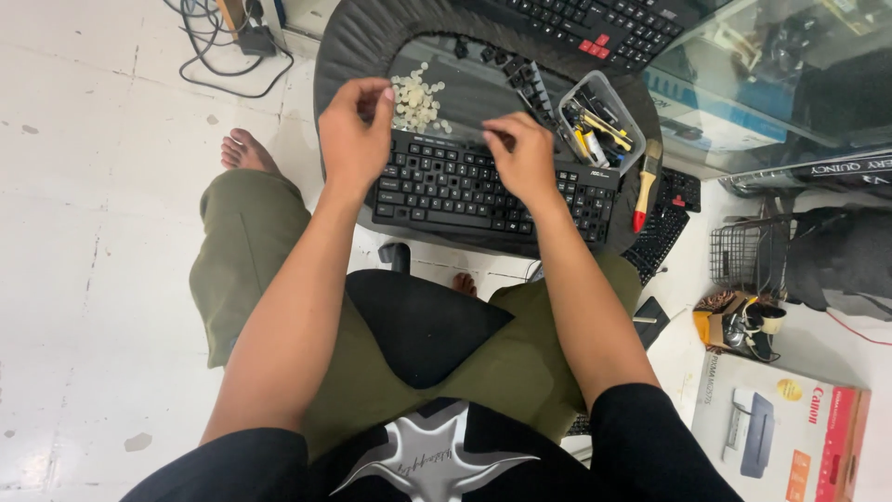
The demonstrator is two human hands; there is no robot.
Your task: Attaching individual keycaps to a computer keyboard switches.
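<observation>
A black keyboard (437,191) lies across a round dark stool top (348,46) in front of my knees. My left hand (353,130) hovers at the keyboard's upper left corner, fingers curled, thumb and forefinger pinched beside a pile of small white rubber domes (416,100). My right hand (522,156) rests over the keyboard's upper middle, fingertips pinched together near the top row. Whether either pinch holds something is too small to tell. Loose black keycaps (520,79) lie behind the keyboard.
A clear plastic tub of tools (602,121) sits right of the keycaps, a brush with a yellow and red handle (645,186) beside it. A second keyboard (595,28) lies behind, another on the floor (662,232). Cables, a wire basket (748,253) and a printer box (790,428) surround me.
</observation>
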